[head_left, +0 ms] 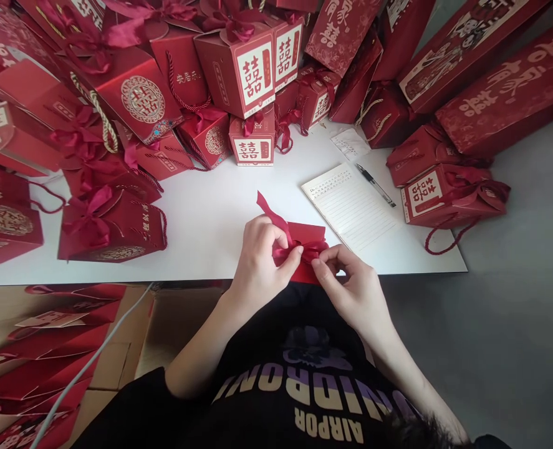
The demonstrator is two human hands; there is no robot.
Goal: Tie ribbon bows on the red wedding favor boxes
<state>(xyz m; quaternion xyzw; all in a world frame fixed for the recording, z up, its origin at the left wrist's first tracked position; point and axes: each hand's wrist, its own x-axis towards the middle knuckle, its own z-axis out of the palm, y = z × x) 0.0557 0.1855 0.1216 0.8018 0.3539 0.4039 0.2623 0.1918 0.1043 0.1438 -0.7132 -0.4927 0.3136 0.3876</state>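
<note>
A small red gift box (307, 232) sits at the table's front edge, close to my body, with a dark red satin ribbon (271, 211) looped on its top. My left hand (263, 255) pinches the ribbon on the box's left side, and one loose tail sticks up beyond the fingers. On the right, my right hand (348, 280) grips the ribbon's other side between thumb and forefinger. The loops meet between the two hands. Fingers and ribbon cover much of the box's top.
Red gift boxes (250, 143) are crowded along the back of the white table (201, 231). More boxes (112, 224) stand at left and right (449, 193). A lined notebook (351, 199) and a pen (376, 185) lie beyond my right hand. Below left, cartons (117, 358) hold red bags (47, 355).
</note>
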